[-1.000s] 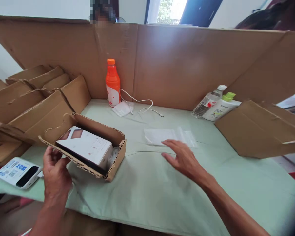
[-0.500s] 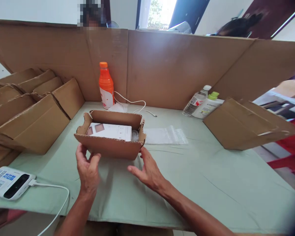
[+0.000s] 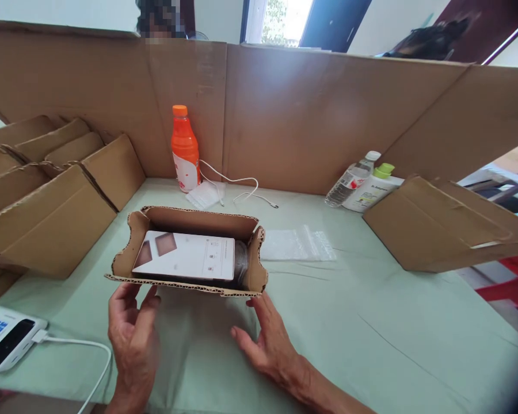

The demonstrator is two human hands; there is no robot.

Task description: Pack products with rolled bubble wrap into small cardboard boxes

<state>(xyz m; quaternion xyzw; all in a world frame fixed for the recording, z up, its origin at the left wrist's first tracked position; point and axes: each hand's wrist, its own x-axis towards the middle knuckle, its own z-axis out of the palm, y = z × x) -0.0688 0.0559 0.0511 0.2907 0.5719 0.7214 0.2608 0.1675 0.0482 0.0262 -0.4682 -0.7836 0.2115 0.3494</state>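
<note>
A small open-topped cardboard box (image 3: 263,282) is tipped so that its inside faces me, between my two hands. Inside lies a white printed carton (image 3: 190,253), with a clear plastic item (image 3: 240,259) at its right end. My left hand (image 3: 133,328) grips the box at its lower left, the fingertips hidden beneath the front edge. At the lower right corner, the fingers of my right hand (image 3: 271,339) reach under the box while the thumb stands apart from it. Behind the box's right end, clear plastic bags (image 3: 297,244) lie flat on the green-covered table (image 3: 349,345).
Cardboard boxes (image 3: 47,218) are stacked at left, and another cardboard box (image 3: 440,230) stands at right. An orange bottle (image 3: 185,149), a white cable (image 3: 242,181), a water bottle (image 3: 351,181) and a white bottle (image 3: 369,192) sit before a cardboard partition (image 3: 311,121). A white device (image 3: 12,339) lies front left.
The cardboard box has come nearer and tipped toward me, showing more of the carton inside. Both hands have moved with it, slightly lower in view.
</note>
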